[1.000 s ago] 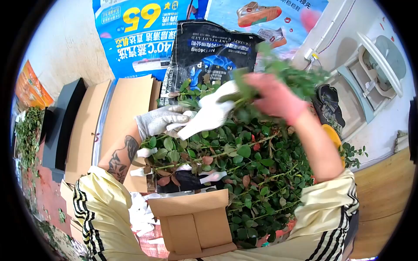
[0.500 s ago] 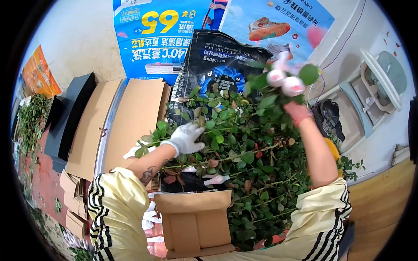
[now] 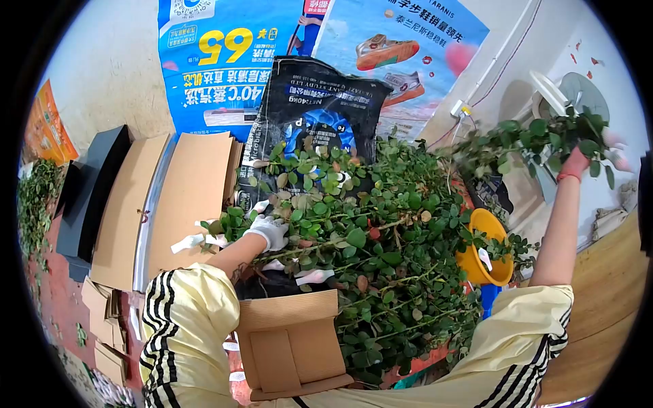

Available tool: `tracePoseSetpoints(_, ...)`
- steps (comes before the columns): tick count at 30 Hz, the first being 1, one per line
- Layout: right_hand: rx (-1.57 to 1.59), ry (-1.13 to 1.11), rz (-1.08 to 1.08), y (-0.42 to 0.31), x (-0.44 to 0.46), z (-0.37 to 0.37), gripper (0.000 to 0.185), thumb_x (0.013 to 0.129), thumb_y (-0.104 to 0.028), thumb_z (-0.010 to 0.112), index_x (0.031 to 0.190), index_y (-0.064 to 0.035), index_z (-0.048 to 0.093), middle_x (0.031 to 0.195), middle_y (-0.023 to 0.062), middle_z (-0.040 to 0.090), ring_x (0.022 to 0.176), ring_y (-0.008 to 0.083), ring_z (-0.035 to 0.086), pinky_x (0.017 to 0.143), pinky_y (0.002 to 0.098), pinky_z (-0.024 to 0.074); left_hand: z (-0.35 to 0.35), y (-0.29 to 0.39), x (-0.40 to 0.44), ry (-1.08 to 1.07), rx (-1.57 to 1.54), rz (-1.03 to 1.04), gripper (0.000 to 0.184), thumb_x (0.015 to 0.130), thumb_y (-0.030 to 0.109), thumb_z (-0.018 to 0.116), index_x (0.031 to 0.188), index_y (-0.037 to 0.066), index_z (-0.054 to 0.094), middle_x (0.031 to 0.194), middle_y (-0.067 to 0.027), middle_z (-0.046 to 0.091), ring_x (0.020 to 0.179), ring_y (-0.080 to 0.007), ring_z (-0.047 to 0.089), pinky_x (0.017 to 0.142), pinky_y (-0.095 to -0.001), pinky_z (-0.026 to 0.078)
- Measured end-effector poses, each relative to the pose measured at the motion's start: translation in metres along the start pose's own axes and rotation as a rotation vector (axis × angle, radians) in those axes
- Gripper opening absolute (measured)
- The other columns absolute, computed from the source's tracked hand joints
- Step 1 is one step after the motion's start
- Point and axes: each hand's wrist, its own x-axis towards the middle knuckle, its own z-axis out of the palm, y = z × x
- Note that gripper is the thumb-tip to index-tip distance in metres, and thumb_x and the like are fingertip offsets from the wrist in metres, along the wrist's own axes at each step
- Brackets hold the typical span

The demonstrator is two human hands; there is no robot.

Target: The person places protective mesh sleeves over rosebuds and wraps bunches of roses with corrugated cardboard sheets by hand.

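Observation:
My right hand, in a pinkish-red covering, is stretched far out to the right. Its fingers are closed around a bunch of leafy rose stems, whose pale pink blooms point right and are blurred. My left hand, in a white glove, reaches into the left edge of a large heap of rose stems. Its fingertips are partly hidden among leaves, so its grip does not show. Close by the glove lie white-sleeved buds, one just above it and another below right.
An open cardboard box stands right in front of me. A yellow bucket sits right of the heap. Flat cardboard leans at left, with a black printed sack behind the heap. A pale chair-like frame is at right.
My right hand has swung right with the rose stems, away from the heap. My left hand has come down to the heap's left edge. The view has turned slightly right.

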Motion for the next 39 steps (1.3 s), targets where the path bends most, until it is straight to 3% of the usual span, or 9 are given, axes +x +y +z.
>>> tracePoseSetpoints(6,1.682,0.353,0.194,0.061,0.019,-0.051,0.035,0.092,-0.013,0.052,0.124,0.0008,0.05,0.126,0.007,0.053,0.111,0.0185,0.051,0.095,0.0326,0.0414,-0.022,-0.008,0.002,-0.11,-0.143,0.01,0.062,0.085,0.05,0.043,0.131,0.008,0.047,0.137,-0.0183,0.044,0.128,-0.0324,0.041,0.106,-0.0433,0.03)
tracePoseSetpoints(9,1.536,0.594,-0.104,0.062,-0.035,-0.139,0.03,0.084,-0.009,0.06,0.113,0.0001,0.058,0.114,0.0112,0.061,0.106,0.0269,0.058,0.093,0.0359,0.0452,-0.078,-0.017,-0.017,-0.034,-0.238,0.151,0.061,0.083,0.043,0.052,0.127,0.002,0.049,0.128,-0.0206,0.051,0.12,-0.0337,0.048,0.102,-0.0405,0.036)
tracePoseSetpoints(11,1.553,0.647,-0.307,0.059,-0.076,-0.197,0.03,0.083,-0.009,0.06,0.112,0.0,0.059,0.113,0.0115,0.061,0.106,0.0274,0.058,0.092,0.0361,0.0457,-0.119,-0.005,-0.055,0.439,-0.406,0.272,0.056,0.082,0.032,0.059,0.127,0.001,0.048,0.125,-0.0216,0.052,0.118,-0.0322,0.049,0.101,-0.0392,0.037)
tracePoseSetpoints(17,2.11,0.127,-0.783,0.057,-0.22,-0.345,0.03,0.08,-0.008,0.062,0.109,-0.0005,0.06,0.112,0.0125,0.061,0.104,0.0291,0.059,0.09,0.037,0.0471,-0.213,0.078,-0.218,1.307,-0.555,0.725,0.059,0.081,0.029,0.066,0.127,-0.002,0.046,0.13,-0.0202,0.048,0.122,-0.0337,0.045,0.102,-0.0415,0.035)
tracePoseSetpoints(24,2.375,-0.154,-1.014,0.052,-0.287,-0.421,0.03,0.075,-0.008,0.063,0.105,-0.001,0.061,0.109,0.0136,0.061,0.102,0.0309,0.06,0.088,0.038,0.0487,-0.185,0.123,-0.295,1.162,-0.667,0.933,0.078,0.073,0.037,0.073,0.133,-0.001,0.041,0.131,-0.0247,0.045,0.122,-0.0394,0.045,0.102,-0.0451,0.034)
tracePoseSetpoints(29,2.376,0.143,-1.008,0.025,-0.31,-0.422,0.03,0.064,-0.009,0.064,0.093,-0.0023,0.062,0.103,0.0143,0.063,0.096,0.0336,0.062,0.08,0.04,0.0527,-0.168,0.137,-0.323,1.128,-0.614,0.969,0.077,0.069,0.029,0.075,0.131,-0.002,0.042,0.126,-0.0245,0.049,0.116,-0.0413,0.049,0.099,-0.0484,0.036)
tracePoseSetpoints(30,2.34,0.13,-0.97,0.021,-0.321,-0.42,0.031,0.062,-0.009,0.064,0.092,-0.0025,0.061,0.102,0.014,0.063,0.096,0.0333,0.062,0.08,0.0398,0.0528,-0.162,0.143,-0.322,1.185,-0.628,0.946,0.077,0.072,0.046,0.072,0.125,-0.003,0.047,0.118,-0.0272,0.053,0.107,-0.0418,0.054,0.094,-0.0482,0.039)
tracePoseSetpoints(34,2.36,0.176,-0.936,0.032,-0.328,-0.422,0.034,0.058,-0.008,0.065,0.092,-0.0028,0.06,0.102,0.0124,0.063,0.096,0.0329,0.062,0.078,0.039,0.0529,-0.16,0.145,-0.333,1.046,-0.53,0.87,0.08,0.063,0.056,0.072,0.11,-0.007,0.057,0.113,-0.0287,0.054,0.103,-0.0436,0.056,0.09,-0.0483,0.041)
tracePoseSetpoints(39,2.382,0.093,-0.985,0.036,-0.333,-0.424,0.04,0.061,-0.012,0.068,0.099,-0.0036,0.06,0.105,0.0133,0.062,0.097,0.0339,0.061,0.08,0.0407,0.052,-0.164,0.148,-0.332,1.052,-0.563,0.905,0.081,0.055,0.049,0.08,0.108,-0.008,0.058,0.114,-0.0286,0.053,0.099,-0.0455,0.056,0.09,-0.0481,0.04)
